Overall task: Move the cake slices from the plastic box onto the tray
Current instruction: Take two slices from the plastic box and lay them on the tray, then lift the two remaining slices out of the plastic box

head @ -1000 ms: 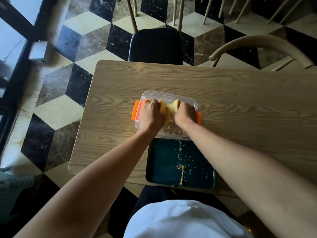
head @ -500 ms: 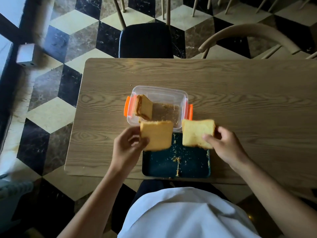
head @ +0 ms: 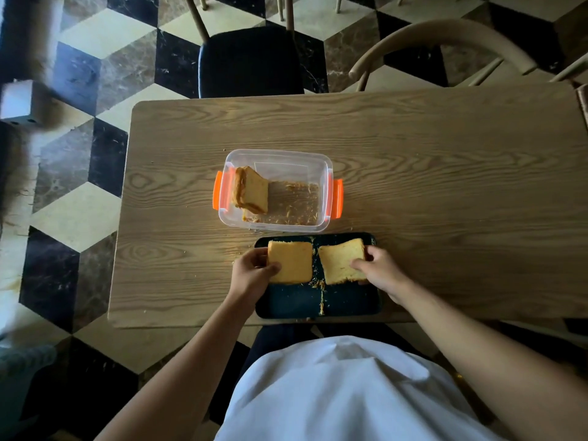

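Note:
A clear plastic box (head: pixel 328 173) with orange clips stands mid-table; remaining cake slices (head: pixel 251 193) lean against its left wall and crumbs cover its floor. Just in front of it lies a dark tray (head: pixel 318 302). My left hand (head: pixel 251 273) grips a square yellow cake slice (head: pixel 291 261) at its left edge, over the tray's far left part. My right hand (head: pixel 380 272) grips a second cake slice (head: pixel 339 261) at its right edge, over the tray's far right part. Both slices lie flat, side by side with a narrow gap.
The wooden table (head: pixel 445 186) stretches far to the right. A black-seated chair (head: pixel 249 62) stands behind it and a curved wooden chair back (head: pixel 439 36) at the far right. Crumbs line the tray's middle. The table's near edge runs under the tray.
Both hands lifted a slice each out of the box, carried them toward me and lowered them onto the far part of the tray.

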Demonstrator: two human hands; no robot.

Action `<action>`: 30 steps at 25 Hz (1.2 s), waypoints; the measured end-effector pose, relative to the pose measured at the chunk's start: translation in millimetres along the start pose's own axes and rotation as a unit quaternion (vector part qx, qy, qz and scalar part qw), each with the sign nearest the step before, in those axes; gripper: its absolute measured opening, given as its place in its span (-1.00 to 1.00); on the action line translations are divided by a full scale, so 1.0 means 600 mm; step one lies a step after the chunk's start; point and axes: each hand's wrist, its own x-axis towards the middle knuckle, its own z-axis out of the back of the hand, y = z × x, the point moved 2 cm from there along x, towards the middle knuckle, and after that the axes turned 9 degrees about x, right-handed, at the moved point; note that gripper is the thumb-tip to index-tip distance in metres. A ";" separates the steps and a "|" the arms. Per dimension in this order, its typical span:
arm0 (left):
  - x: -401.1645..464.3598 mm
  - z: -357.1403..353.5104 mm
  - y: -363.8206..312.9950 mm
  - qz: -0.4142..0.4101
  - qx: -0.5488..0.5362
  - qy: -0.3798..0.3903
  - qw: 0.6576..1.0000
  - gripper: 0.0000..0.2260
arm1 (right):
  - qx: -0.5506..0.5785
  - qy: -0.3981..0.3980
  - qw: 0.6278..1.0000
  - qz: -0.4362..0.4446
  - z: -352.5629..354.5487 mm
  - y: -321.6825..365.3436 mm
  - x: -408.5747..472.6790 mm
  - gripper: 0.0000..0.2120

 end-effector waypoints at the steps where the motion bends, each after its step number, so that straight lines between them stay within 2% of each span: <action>1: 0.006 -0.003 0.000 0.009 0.002 -0.001 1.000 -0.72 | -0.003 0.000 1.000 -0.002 -0.003 0.002 0.005 -0.50; 5: 0.011 -0.006 0.005 0.042 0.034 -0.003 0.999 -0.68 | -0.038 -0.032 0.999 0.012 -0.007 0.001 0.005 -0.39; 8: -0.001 0.000 -0.007 0.035 0.082 0.003 0.996 -0.75 | -0.073 -0.068 0.994 0.047 -0.001 0.001 -0.014 -0.46; 11: -0.019 0.013 -0.034 -0.004 0.128 -0.010 0.992 -0.71 | -0.156 -0.098 0.974 0.132 0.001 0.029 -0.042 -0.60; 14: -0.030 0.032 -0.064 -0.047 0.166 -0.059 0.983 -0.87 | -0.149 -0.063 0.957 0.241 -0.029 0.085 -0.071 -0.78; 18: -0.028 0.068 -0.141 -0.143 0.155 -0.127 0.969 -0.77 | -0.166 0.014 0.929 0.330 -0.092 0.179 -0.069 -0.81; 20: -0.011 0.079 -0.176 -0.161 0.142 -0.157 0.964 -0.67 | -0.162 0.032 0.927 0.337 -0.129 0.222 -0.045 -0.80; 22: 0.010 0.083 -0.198 -0.145 0.125 -0.153 0.970 -0.63 | -0.154 0.037 0.935 0.317 -0.167 0.254 -0.007 -0.81; 25: 0.038 0.081 -0.205 -0.120 0.149 -0.116 0.975 -0.84 | -0.148 0.037 0.960 0.235 -0.219 0.284 0.053 -0.71; 27: 0.049 0.080 -0.201 -0.095 0.137 -0.104 0.981 -0.86 | -0.150 0.018 0.969 0.196 -0.244 0.294 0.086 -0.60; 30: 0.052 0.077 -0.200 -0.102 0.119 -0.112 0.981 -0.86 | -0.119 -0.005 0.979 0.167 -0.277 0.295 0.119 -0.45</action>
